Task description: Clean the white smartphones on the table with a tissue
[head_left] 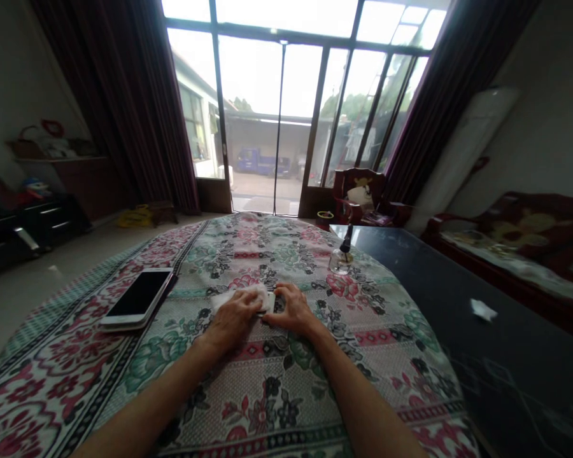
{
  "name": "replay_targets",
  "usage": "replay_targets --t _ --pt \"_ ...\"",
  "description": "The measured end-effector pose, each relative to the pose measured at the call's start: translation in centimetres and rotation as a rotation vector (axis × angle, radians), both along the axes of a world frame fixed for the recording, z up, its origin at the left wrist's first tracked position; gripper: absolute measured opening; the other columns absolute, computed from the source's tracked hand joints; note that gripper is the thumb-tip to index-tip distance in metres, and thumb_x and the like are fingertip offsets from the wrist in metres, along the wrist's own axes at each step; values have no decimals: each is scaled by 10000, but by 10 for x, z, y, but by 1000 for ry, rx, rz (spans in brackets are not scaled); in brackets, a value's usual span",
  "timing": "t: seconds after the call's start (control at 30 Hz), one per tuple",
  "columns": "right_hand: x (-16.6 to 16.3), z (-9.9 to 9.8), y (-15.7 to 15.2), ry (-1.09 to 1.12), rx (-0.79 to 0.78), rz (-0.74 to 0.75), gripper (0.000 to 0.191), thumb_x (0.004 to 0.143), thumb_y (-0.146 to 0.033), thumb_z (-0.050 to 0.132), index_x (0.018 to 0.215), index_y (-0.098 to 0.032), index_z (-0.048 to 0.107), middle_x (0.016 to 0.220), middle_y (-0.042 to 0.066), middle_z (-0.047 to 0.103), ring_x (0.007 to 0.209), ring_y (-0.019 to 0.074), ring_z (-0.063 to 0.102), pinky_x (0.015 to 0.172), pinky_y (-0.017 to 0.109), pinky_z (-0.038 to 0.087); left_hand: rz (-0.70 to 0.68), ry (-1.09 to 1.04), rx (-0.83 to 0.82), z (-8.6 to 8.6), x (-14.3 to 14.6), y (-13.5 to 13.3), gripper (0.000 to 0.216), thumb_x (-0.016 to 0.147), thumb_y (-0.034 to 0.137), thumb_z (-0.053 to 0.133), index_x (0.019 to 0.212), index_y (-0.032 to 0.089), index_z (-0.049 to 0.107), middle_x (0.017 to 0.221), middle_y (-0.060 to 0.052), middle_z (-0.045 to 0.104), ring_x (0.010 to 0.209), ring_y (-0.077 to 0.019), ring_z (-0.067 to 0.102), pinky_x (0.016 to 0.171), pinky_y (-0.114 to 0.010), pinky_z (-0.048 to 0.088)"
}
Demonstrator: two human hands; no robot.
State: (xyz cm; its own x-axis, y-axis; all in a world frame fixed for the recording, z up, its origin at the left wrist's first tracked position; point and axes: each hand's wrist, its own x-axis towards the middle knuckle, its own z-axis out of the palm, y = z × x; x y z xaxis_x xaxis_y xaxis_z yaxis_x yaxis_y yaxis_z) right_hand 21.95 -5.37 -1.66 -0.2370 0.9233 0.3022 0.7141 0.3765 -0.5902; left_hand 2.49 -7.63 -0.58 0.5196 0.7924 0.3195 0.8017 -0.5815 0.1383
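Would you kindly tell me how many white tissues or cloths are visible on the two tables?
2: one white cloth under the left hand and one crumpled tissue on the dark table. More may be hidden beneath that hand.

We recognise a home's living room by its long curtains, glazed doors onto a yard, dark-red sofa and floral cloth.
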Motion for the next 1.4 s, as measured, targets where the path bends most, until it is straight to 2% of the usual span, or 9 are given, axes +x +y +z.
replay_targets --t 0.17,0.33,0.5,0.6,0.87,0.97,1.2,1.3,1.4 --pt "2 3 -1 -15 4 31 543 537 -382 841 1004 -197 634 1266 103 548 1223 276 467 1040 422 341 -186 -42 25 1 -31 10 279 918 160 448 1063 226 677 1253 -45 607 1164 -208 514 996 -352 456" --pt "2 9 -4 -58 -32 42 552 578 -377 820 1051 -186 608 1302 115 521 1250 279 444 1054 432 322 -97 -44 41 1 -72 20 397 826 6 438 1038 227 690 1222 -34 630 1122 -193 534 959 -340 478" --pt "1 13 -6 -103 -52 50 680 581 -379 815 1180 -186 558 1341 137 481 1274 300 416 1064 463 302 -228 -38 48 2 -35 8 243 895 146 494 1010 234 690 1173 -37 635 1091 -201 544 947 -348 478" --pt "2 13 -6 -111 -48 79 640 623 -368 787 1195 -187 564 1351 137 480 1287 298 406 1074 457 295 -300 -50 44 2 -21 7 250 911 172 484 1045 249 680 1180 -32 631 1085 -189 550 940 -337 480" --pt "6 17 -5 -124 -89 120 616 631 -372 785 1180 -179 586 1360 129 468 1296 291 397 1088 452 287 -147 -115 48 0 -83 27 431 764 -14 441 979 243 712 1123 -17 677 1057 -171 576 945 -323 473" --pt "8 17 -4 -130 -98 158 618 643 -357 774 1199 -171 579 1360 136 460 1300 295 391 1097 456 278 -165 -71 50 2 -75 23 424 748 -18 451 953 244 713 1088 -18 683 1017 -175 588 916 -309 483" --pt "12 11 1 -112 -73 194 587 652 -364 760 1187 -217 570 1363 119 462 1306 293 389 1093 472 286 -352 -7 95 3 -14 9 230 851 161 548 1020 233 687 1155 -54 639 1067 -197 570 941 -340 474" --pt "12 10 2 -119 -75 192 583 651 -363 761 1181 -216 569 1360 121 464 1301 297 396 1086 480 293 -336 -43 81 1 -19 14 232 857 153 536 1006 247 688 1157 -34 640 1082 -178 563 963 -327 456" --pt "12 12 1 -124 -80 186 582 658 -362 760 1185 -206 570 1353 123 466 1291 298 408 1082 479 301 -238 -61 39 0 -44 24 285 835 89 498 975 237 698 1139 -29 653 1063 -171 568 955 -309 447"
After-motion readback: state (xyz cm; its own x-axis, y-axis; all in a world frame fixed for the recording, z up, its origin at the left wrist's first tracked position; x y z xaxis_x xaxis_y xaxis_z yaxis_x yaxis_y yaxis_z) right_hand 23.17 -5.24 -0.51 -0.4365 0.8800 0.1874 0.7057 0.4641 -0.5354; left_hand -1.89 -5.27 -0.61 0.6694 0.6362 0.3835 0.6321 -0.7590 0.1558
